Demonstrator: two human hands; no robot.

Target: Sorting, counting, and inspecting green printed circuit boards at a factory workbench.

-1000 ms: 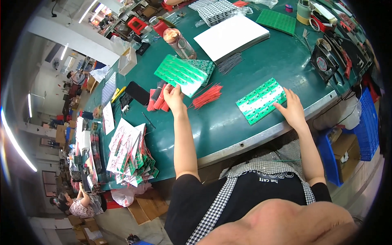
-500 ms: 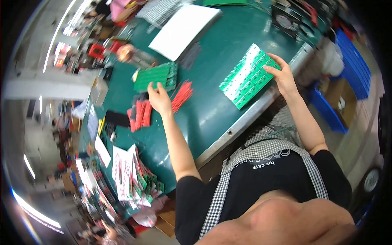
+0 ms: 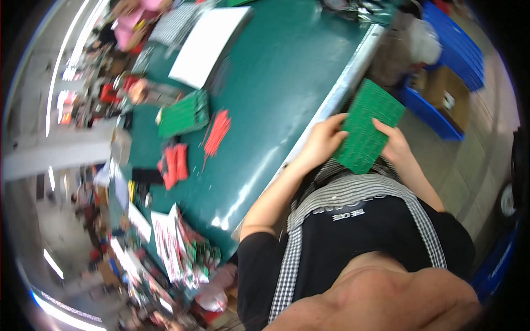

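Observation:
A green circuit board panel (image 3: pixel 369 124) is held over my lap, just off the edge of the green table (image 3: pixel 287 77). My left hand (image 3: pixel 323 142) grips its left edge. My right hand (image 3: pixel 393 144) holds its lower right edge, thumb on top. Back on the table lie another green board panel (image 3: pixel 185 114), a loose bundle of thin red parts (image 3: pixel 217 132) and a pile of red pieces (image 3: pixel 174 164).
A white sheet stack (image 3: pixel 208 44) lies at the far side of the table. Printed papers and small green boards (image 3: pixel 176 248) crowd the left end. Blue crates (image 3: pixel 441 71) stand on the floor to the right. Another person in pink (image 3: pixel 132 16) works at the far side.
Both hands have come off the table; the green panel that lay near the table's edge is now lifted into both hands over my lap. The view has swung right and down.

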